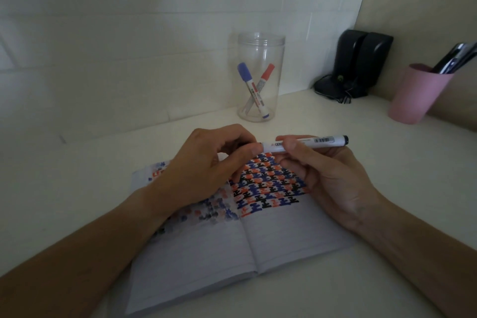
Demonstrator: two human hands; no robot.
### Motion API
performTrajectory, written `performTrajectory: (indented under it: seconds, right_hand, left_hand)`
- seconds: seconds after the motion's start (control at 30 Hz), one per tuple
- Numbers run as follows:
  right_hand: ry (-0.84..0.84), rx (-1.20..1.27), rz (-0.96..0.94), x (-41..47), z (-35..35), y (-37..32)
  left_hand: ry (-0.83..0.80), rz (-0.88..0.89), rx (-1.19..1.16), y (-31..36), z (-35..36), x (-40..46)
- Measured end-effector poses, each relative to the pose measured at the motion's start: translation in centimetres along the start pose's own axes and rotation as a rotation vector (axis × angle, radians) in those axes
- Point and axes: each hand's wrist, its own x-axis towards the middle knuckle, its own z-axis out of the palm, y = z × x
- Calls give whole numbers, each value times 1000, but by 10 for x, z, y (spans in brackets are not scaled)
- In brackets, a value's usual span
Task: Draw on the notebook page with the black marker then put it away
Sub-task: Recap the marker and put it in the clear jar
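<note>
An open notebook [284,235] lies on the white desk, its right page partly filled with rows of black, blue and red marks. Above the page I hold the black marker [309,142] level, a white barrel with a black end pointing right. My right hand [327,178] grips the barrel from below. My left hand [206,162] is closed on the marker's left end, where the cap is hidden inside my fingers. Whether the cap is on or off cannot be told.
A clear plastic jar [260,77] behind the notebook holds a blue-capped and a red-capped marker. At the back right stand black speakers [358,64] with cables, and a pink cup [415,95] with pens.
</note>
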Motion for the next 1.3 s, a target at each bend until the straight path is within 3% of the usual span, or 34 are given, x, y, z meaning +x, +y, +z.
performTrajectory:
  seconds: [0.23,0.4,0.57,0.7,0.77,0.83,0.93,1.1,1.3]
  right_hand:
    - [22,10,14,-4,3,-5]
    - [65,-42,-38,-4,9,-1]
    - [53,-160,-96,-3,9,-6]
    - [23,-162,11,2,0,-18]
    - [20,-283,39,4,-7,-21]
    - [-60,-449,49,2,-8,-17]
    - [-186,-491,37,1,-4,-8]
    - [6,-615,1,10,-16,-5]
    - [103,-445,60,16,-10,-9]
  left_hand:
    - [59,104,72,3,5,4]
    - [94,62,214,-1,15,7]
    - [85,68,148,-5,13,9]
    - [80,39,158,-11,4,13]
    - [95,37,140,-12,1,13]
    - [114,45,114,-10,0,13]
    - [119,39,74,-10,4,13]
    - [29,-17,286,-27,2,8]
    - [-38,64,479,-31,-3,6]
